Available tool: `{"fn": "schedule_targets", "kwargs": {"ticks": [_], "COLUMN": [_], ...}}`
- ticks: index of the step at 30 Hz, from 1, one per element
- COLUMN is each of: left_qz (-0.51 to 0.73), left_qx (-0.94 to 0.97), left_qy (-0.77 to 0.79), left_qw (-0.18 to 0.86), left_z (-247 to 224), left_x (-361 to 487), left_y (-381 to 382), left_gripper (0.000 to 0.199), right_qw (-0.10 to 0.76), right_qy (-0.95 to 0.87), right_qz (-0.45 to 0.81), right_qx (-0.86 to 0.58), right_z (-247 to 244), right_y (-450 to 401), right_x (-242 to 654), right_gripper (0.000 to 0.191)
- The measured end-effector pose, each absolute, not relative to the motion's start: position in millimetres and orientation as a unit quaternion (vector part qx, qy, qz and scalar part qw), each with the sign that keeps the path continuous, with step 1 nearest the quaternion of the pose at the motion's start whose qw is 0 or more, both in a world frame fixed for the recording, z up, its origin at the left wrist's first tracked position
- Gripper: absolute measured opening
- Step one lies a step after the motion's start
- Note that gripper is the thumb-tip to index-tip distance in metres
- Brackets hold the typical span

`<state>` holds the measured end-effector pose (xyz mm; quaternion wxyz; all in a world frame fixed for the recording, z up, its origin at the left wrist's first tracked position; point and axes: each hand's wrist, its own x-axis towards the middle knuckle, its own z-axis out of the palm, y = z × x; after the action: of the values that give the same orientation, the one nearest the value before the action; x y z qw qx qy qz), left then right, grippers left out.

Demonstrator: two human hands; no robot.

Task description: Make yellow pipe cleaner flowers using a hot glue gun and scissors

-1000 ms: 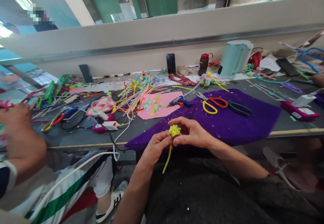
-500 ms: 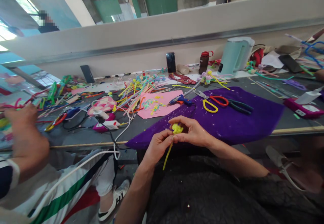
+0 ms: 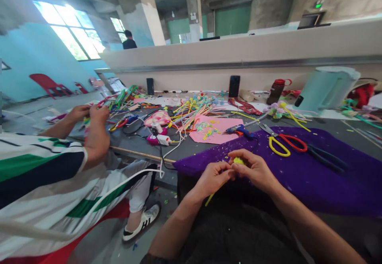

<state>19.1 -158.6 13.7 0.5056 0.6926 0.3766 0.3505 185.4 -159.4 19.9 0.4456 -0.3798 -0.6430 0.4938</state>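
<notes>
A small yellow pipe-cleaner flower (image 3: 238, 160) is between my hands, mostly covered by fingers. Its thin yellow stem (image 3: 209, 199) sticks out below my left hand (image 3: 212, 179), whose thumb and fingers pinch it just under the head. My right hand (image 3: 255, 171) curls around the head with thumb and fingertips closed on it. Both hands are over the near edge of a purple cloth (image 3: 301, 188). Beyond them on the cloth lie scissors (image 3: 277, 136) with red and yellow handles, dark pliers (image 3: 326, 159) and a blue and orange glue gun (image 3: 241, 130).
A pink sheet (image 3: 197, 138) carries yellow and teal clippings. Behind it is a heap of coloured pipe cleaners (image 3: 193, 109). White cables (image 3: 176, 149) hang over the table edge. A bottle (image 3: 275, 93) and a kettle (image 3: 324, 91) stand at the back. A co-worker's hands (image 3: 98, 115) work at left.
The view has swung left, so the table sits further right and more of the co-worker shows. My fingers now cover more of the yellow flower, and less stem shows.
</notes>
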Motion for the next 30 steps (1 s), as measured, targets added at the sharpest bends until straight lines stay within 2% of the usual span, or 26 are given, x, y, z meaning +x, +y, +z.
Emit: {"fn": "schedule_targets", "kwargs": {"ticks": [6,11,17,23,30], "left_qz": [0.369,0.402,0.545,0.573,0.577], "left_qx": [0.672,0.603,0.411,0.365,0.33], "left_qy": [0.367,0.375,0.36,0.287,0.336], "left_qw": [0.527,0.579,0.636,0.675,0.667], "left_z": [15.3,14.5,17.3,14.8,2.4], "left_x": [16.7,15.9,22.8,38.6,47.0], "left_y": [-161.4,-161.0,-146.1,-133.1,-128.7], "left_gripper": [0.026,0.02,0.019,0.015,0.017], "right_qw": [0.437,0.464,0.494,0.542,0.536], "right_qy": [-0.657,-0.66,-0.608,-0.567,-0.532], "right_qz": [0.481,0.441,0.481,0.506,0.563], "right_qx": [-0.382,-0.394,-0.393,-0.358,-0.336], "right_z": [19.4,21.2,21.9,17.2,-6.2], "right_y": [-158.5,-160.0,-162.4,-145.9,-138.3], "right_x": [182.4,188.9,180.9,163.8,161.3], "right_gripper": [0.03,0.047,0.021,0.02,0.022]}}
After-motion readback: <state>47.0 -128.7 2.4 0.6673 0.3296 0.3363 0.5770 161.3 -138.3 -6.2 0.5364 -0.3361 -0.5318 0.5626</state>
